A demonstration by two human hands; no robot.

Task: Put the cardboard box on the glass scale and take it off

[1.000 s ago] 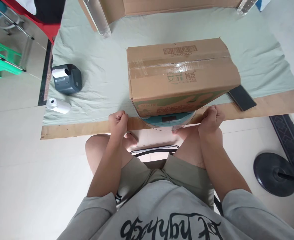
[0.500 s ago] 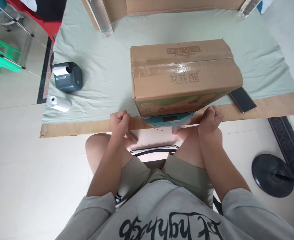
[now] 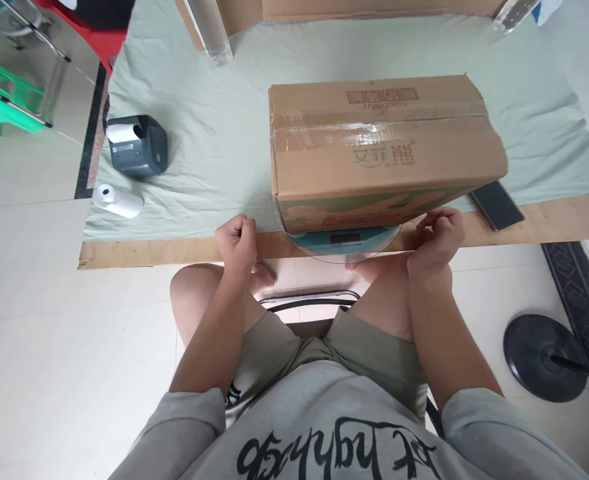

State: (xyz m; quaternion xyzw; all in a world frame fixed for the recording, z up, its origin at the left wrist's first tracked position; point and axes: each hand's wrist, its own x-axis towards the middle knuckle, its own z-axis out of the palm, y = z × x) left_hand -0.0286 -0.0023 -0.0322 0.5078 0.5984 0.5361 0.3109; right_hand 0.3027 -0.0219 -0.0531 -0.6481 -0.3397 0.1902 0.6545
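Note:
A taped brown cardboard box (image 3: pixel 384 150) with "COCONUT" printing stands on a teal scale (image 3: pixel 319 241). The scale's dark display (image 3: pixel 345 238) shows below the box's near side, and its clear round rim reaches past the table edge. My left hand (image 3: pixel 237 243) is closed in a fist at the wooden table edge, left of the scale, with nothing visible in it. At the edge right of the scale, my right hand (image 3: pixel 439 235) has its fingers curled loosely, close to the box's lower right side. No object shows in it.
A dark label printer (image 3: pixel 138 148) and a white paper roll (image 3: pixel 119 202) sit at the table's left. A black phone (image 3: pixel 497 205) lies right of the box. Farther back are an open carton (image 3: pixel 374 8) and clear tape-wrapped posts (image 3: pixel 209 30). A green stool (image 3: pixel 4 100) stands left.
My right hand has loosened from a tight fist and shifted slightly right. My left fist stays nearly in place. The view has shifted a little; the box still rests on the scale.

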